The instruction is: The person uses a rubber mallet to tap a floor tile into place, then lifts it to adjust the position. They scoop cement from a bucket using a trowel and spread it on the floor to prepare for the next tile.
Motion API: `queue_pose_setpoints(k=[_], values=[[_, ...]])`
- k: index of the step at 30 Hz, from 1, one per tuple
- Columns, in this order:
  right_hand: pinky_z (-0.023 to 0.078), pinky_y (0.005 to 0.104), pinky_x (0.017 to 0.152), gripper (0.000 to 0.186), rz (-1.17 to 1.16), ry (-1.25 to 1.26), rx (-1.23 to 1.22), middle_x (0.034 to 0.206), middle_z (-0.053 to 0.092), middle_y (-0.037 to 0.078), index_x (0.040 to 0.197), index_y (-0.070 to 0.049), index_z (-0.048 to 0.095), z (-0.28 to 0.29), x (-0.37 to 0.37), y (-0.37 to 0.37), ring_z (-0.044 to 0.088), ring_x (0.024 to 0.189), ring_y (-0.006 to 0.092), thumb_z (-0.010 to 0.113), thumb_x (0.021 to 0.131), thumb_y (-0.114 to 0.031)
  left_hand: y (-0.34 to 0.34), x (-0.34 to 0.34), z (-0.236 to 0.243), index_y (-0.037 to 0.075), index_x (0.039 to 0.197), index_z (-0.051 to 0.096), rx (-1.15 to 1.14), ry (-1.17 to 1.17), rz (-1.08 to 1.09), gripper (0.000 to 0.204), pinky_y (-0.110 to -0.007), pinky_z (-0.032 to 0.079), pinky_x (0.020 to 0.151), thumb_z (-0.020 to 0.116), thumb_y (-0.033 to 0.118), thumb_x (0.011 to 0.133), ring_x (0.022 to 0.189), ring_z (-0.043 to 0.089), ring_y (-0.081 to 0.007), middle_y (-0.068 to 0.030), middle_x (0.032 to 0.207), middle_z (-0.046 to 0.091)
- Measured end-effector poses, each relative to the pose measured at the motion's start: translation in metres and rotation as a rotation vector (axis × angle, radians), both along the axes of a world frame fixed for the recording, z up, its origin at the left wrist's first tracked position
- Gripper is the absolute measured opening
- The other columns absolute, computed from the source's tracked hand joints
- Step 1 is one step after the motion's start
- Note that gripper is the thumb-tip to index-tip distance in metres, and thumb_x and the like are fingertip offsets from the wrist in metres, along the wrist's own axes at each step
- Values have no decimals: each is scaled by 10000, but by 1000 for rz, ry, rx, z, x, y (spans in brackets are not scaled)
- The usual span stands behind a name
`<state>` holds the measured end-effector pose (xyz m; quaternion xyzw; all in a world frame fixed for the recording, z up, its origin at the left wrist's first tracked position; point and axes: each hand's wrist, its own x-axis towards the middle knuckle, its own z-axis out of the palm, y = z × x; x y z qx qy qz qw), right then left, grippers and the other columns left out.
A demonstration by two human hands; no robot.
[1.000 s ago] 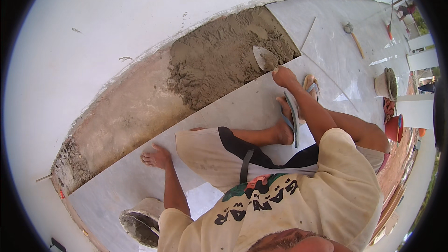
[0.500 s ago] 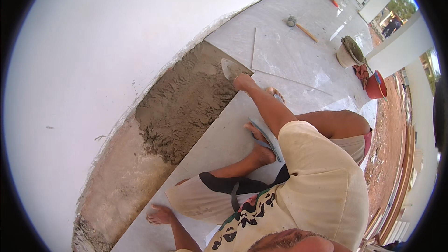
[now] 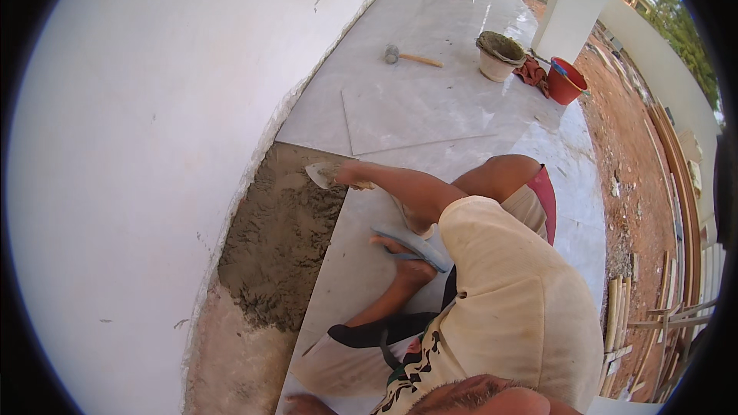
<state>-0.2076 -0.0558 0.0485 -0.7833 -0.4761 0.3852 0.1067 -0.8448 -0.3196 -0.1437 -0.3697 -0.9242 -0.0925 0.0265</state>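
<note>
My right hand [image 3: 355, 174] is closed around the handle of a trowel [image 3: 317, 175]. The pale blade rests at the far end of a bed of wet grey mortar [image 3: 280, 242], close to the laid tiles. This mortar fills a strip between the white wall and the tiled floor [image 3: 321, 292] beside my legs. At the lower edge, my left hand [image 3: 306, 405] is low over the tile near my knee, partly cut off by the picture edge; its fingers look stretched out, with nothing seen in them.
A loose grey tile [image 3: 415, 119] lies on the floor ahead. Beyond it are a mallet [image 3: 419, 58], a whitish mortar bucket [image 3: 493, 69], a reddish cloth [image 3: 532, 74] and a red bucket [image 3: 567, 86]. White wall [image 3: 154, 146] borders the left; timber planks [image 3: 676, 177] lie on earth at right.
The view has turned, so the floor and buckets appear further left. My right hand still holds the trowel at the mortar's far end. My left hand has slipped mostly below the picture edge.
</note>
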Motion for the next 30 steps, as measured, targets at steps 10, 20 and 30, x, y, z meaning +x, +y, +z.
queue_pose_setpoints(k=[10, 20, 30], values=[[501, 495, 858, 429, 548, -522, 251, 1044, 699, 196, 1038, -11, 697, 187, -14, -9, 656, 999, 380, 543, 903, -388, -5, 48, -2, -66, 1283, 452, -18, -78, -91, 673, -516, 421, 937, 491, 516, 948, 1172, 500, -401, -255, 1283, 507], [502, 497, 861, 448, 728, -551, 318, 1048, 692, 187, 1138, -22, 645, 182, -2, -85, 652, 1015, 373, 589, 900, -398, -3, 95, 6, -71, 1253, 469, -6, -129, -195, 627, -507, 460, 884, 529, 472, 945, 1112, 547, -393, -257, 1230, 545], [497, 486, 851, 471, 679, -347, 203, 1013, 695, 229, 1024, 8, 704, 142, -6, -93, 647, 998, 403, 615, 862, -425, -33, 95, 3, -76, 1224, 487, -4, -217, -187, 583, -497, 500, 832, 568, 428, 942, 1051, 593, -384, -259, 1178, 583]])
